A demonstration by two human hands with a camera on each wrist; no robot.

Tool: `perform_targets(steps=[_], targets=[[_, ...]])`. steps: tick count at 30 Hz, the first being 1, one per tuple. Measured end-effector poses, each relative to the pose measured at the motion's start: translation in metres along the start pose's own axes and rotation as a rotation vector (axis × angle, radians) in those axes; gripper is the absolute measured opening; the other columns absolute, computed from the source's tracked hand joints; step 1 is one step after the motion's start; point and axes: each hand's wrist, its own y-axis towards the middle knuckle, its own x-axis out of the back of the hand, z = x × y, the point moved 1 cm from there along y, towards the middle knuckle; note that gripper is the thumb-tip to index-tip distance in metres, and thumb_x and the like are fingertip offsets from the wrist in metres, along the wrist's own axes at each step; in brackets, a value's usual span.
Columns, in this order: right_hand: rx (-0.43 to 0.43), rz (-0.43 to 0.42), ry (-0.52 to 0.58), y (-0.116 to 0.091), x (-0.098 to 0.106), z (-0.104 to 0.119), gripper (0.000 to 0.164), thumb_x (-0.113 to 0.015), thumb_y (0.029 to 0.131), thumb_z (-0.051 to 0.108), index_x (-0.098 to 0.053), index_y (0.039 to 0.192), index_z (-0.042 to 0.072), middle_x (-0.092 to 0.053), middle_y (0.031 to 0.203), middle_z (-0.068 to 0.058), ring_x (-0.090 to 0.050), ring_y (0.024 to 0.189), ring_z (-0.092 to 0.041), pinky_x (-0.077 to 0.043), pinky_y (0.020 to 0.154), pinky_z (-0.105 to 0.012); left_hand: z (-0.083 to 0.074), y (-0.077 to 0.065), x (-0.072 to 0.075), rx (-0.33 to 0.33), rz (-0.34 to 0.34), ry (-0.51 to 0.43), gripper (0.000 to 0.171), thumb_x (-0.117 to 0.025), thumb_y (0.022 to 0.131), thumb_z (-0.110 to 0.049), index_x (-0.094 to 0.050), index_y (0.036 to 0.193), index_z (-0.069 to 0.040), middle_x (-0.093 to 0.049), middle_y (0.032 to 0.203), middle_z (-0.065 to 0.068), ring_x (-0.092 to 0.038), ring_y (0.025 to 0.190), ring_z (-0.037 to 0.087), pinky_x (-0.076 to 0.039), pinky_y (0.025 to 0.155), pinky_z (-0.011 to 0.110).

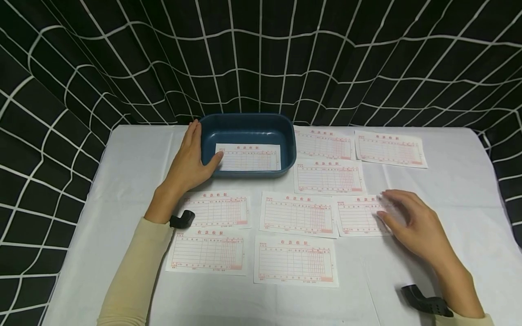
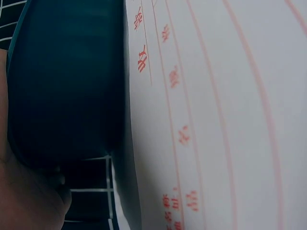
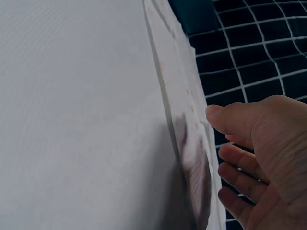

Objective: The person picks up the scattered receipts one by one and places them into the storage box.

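Note:
My left hand [image 1: 189,160] holds the left end of a dark blue plastic tub [image 1: 248,120], its thumb over the front rim and its fingers along the left side. One printed receipt slip [image 1: 248,158] lies inside the tub. Over the right end of another receipt slip [image 1: 356,217] is my right hand [image 1: 416,222], thumb and fingers apart and loosely bent. In the right wrist view, nothing sits between the fingers of the right hand [image 3: 268,158]. Below the left wrist, a receipt slip [image 1: 220,210] is partly covered; in the left wrist view its red print fills the right side.
More receipt slips lie spread on the white-covered table [image 1: 195,299]: two at the front, [image 1: 208,253] on the left among them, and others right of the tub, such as a slip [image 1: 390,148] at the back. Black cloth with a white grid [image 1: 261,54] hangs behind.

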Motion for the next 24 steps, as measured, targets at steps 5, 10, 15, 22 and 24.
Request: perform_targets(steps=[5, 10, 15, 22, 24], targets=[[-0.022, 0.023, -0.029, -0.002, 0.001, -0.005, 0.055, -0.085, 0.085, 0.004, -0.064, 0.136, 0.0, -0.063, 0.138, -0.026, -0.057, 0.132, -0.051, -0.033, 0.125, -0.023, 0.001, 0.0, 0.0, -0.005, 0.001, -0.002, 0.099, -0.062, 0.099, -0.049, -0.012, 0.168, 0.003, -0.009, 0.179, 0.018, -0.011, 0.168, 0.033, -0.022, 0.133, 0.056], [-0.063, 0.061, -0.055, -0.004, 0.0, -0.008, 0.057, -0.084, 0.085, 0.003, -0.061, 0.137, -0.003, -0.059, 0.139, -0.032, -0.052, 0.129, -0.057, -0.038, 0.105, -0.07, 0.002, 0.0, 0.0, -0.005, 0.001, -0.001, 0.099, -0.062, 0.1, -0.048, -0.012, 0.168, 0.003, -0.009, 0.179, 0.018, -0.011, 0.168, 0.033, -0.022, 0.133, 0.056], [-0.079, 0.1, -0.057, -0.007, -0.002, -0.014, 0.061, -0.081, 0.091, 0.008, -0.057, 0.145, -0.003, -0.054, 0.149, -0.033, -0.047, 0.138, -0.058, -0.033, 0.113, -0.073, 0.001, -0.001, -0.001, -0.01, -0.001, -0.004, 0.099, -0.063, 0.099, -0.048, -0.013, 0.168, 0.004, -0.01, 0.179, 0.019, -0.011, 0.168, 0.033, -0.022, 0.134, 0.055], [-0.084, 0.159, -0.036, -0.009, 0.0, -0.017, 0.062, -0.073, 0.099, 0.015, -0.05, 0.154, -0.001, -0.044, 0.16, -0.032, -0.037, 0.149, -0.059, -0.022, 0.122, -0.074, 0.002, 0.001, -0.002, -0.014, -0.004, -0.001, 0.099, -0.062, 0.1, -0.048, -0.012, 0.168, 0.004, -0.009, 0.179, 0.019, -0.011, 0.168, 0.032, -0.021, 0.134, 0.054], [-0.085, 0.16, -0.04, -0.009, -0.001, -0.016, 0.063, -0.074, 0.099, 0.015, -0.049, 0.155, -0.001, -0.044, 0.16, -0.033, -0.037, 0.148, -0.059, -0.023, 0.122, -0.074, 0.002, 0.001, -0.001, -0.011, -0.006, 0.002, 0.099, -0.062, 0.1, -0.047, -0.012, 0.168, 0.004, -0.01, 0.179, 0.019, -0.011, 0.168, 0.032, -0.021, 0.134, 0.054]])
